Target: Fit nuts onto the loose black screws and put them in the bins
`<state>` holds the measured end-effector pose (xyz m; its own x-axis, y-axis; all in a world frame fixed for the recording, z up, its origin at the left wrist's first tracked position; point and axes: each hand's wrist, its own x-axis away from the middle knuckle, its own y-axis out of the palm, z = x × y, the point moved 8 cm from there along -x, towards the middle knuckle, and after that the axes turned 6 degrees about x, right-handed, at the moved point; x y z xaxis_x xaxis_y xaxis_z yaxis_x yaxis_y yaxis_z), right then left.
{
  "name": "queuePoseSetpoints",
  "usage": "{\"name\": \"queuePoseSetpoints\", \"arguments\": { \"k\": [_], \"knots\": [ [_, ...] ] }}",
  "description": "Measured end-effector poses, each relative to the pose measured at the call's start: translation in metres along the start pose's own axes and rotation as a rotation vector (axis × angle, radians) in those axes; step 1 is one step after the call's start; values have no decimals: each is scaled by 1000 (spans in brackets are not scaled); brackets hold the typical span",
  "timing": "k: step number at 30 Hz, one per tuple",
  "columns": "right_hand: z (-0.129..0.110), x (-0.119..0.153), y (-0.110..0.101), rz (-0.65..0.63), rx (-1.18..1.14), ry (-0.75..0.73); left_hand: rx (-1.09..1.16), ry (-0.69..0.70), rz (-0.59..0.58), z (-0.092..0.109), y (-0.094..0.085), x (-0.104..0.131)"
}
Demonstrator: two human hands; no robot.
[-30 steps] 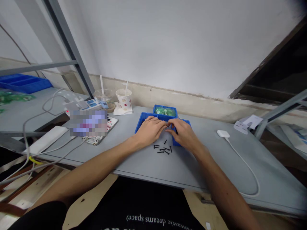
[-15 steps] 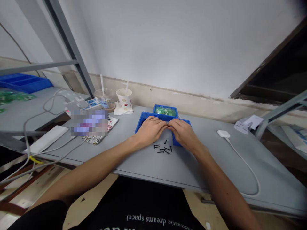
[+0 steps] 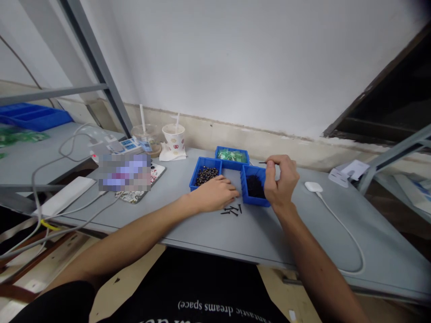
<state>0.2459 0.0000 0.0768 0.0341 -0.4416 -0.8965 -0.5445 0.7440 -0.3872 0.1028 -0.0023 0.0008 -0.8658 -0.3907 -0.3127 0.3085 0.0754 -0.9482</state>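
My right hand (image 3: 282,181), right of centre in the frame, had thumb and forefinger pinched together on a dark screw (image 3: 262,162), whose long axis ran nearly level, its free end jutting left. My left hand (image 3: 217,194) lay palm down near the centre, fingers loosely curled; their undersides were hidden, so I couldn't tell whether they had hold of anything. Just below those fingertips in the frame, loose screws (image 3: 231,209) lay on the counter (image 3: 202,233), their long axes at odds: the rightmost pointed nearly up the frame, others slanted or lay almost level. My left hand was clearly the nearer to them. The right blue bin (image 3: 255,201), beside my right hand, held a dark heap; the left blue bin (image 3: 209,162), above my left wrist, held small brass-and-black pieces (image 3: 206,175). Above both, green packets (image 3: 232,155) filled the rear bin (image 3: 232,165).
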Motion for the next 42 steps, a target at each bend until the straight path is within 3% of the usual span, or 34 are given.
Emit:
{"name": "queuePoseSetpoints", "arguments": {
  "k": [7,9,14,17,31,42],
  "knots": [
    [2,-3,1,-16,-11,24,-15,8,-108,-2,12,2],
    [-1,-1,11,-106,-45,-33,-4,13,-104,-3,13,2],
    [-22,19,51,-476,-57,-311,-2,32,-33,-2,9,2],
    [-29,31,65,-593,-20,-403,-12,8,-36,-3,9,2],
    [-27,28,63,-582,-48,-359,-47,-177,59,-22,-5,3],
    [-31,37,69,-719,-49,-408,116,-334,258,-33,-25,8]
  ]
}}
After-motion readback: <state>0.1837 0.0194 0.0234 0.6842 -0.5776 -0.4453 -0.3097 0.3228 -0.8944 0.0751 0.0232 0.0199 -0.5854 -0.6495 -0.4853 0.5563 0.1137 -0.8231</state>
